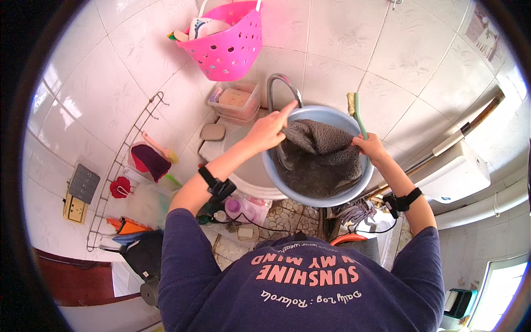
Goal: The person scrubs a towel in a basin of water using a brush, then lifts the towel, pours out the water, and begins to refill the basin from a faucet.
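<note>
A blue plastic basin (327, 202) sits at the sink, with murky water (300, 178) in it. My left hand (269, 128) pinches the left corner of a dark grey cloth (327, 137), its index finger pointing out towards the metal faucet (286, 79). On the right rim, my right hand (371, 146) grips the cloth's other side and also the green handle of a scrubbing brush (357, 112), whose bristles stand upright above the basin. The lower part of the cloth hangs into the water.
Left of the basin is a white washbasin (244, 166), with a soap bar (213, 132) and a clear plastic box (236, 101) at its back corner. A pink basket (228, 50) hangs above. A wire rack (110, 166) is on the left wall; a white cistern (456, 174) stands right.
</note>
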The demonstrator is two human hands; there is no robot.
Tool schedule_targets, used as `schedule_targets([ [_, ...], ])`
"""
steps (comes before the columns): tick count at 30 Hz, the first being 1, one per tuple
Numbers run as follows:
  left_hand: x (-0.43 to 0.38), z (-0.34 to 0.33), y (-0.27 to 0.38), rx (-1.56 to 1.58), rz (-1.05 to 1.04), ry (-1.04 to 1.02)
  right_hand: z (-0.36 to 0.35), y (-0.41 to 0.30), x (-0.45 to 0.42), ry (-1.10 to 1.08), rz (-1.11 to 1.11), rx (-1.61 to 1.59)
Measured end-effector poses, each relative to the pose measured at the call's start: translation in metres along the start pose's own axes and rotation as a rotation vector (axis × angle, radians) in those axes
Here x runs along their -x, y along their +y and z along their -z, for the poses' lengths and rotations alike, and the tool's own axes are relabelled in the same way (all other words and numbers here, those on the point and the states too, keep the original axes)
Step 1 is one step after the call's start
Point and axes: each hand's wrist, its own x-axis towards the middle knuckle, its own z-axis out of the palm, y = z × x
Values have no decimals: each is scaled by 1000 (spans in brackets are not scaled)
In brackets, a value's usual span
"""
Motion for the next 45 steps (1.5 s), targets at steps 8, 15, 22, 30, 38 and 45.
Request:
schedule_targets([
  [8, -22, 37, -20, 210, 4, 123, 48, -17, -8, -140, 109, 107],
  [15, -37, 0, -57, 146, -17, 59, 53, 31, -47, -50, 251, 453],
  [22, -54, -38, -73, -68, 24, -4, 30, 55, -72, 269, 394, 806],
  [30, -46, -75, -19, -147, -129, -461, -17, 56, -41, 112, 119, 627],
  [38, -47, -129, -38, -445, -435, -364, -51, 74, -55, 220, 54, 766],
  [45, -58, -112, -28, -305, -327, -155, -34, 71, -47, 373, -158, 312],
])
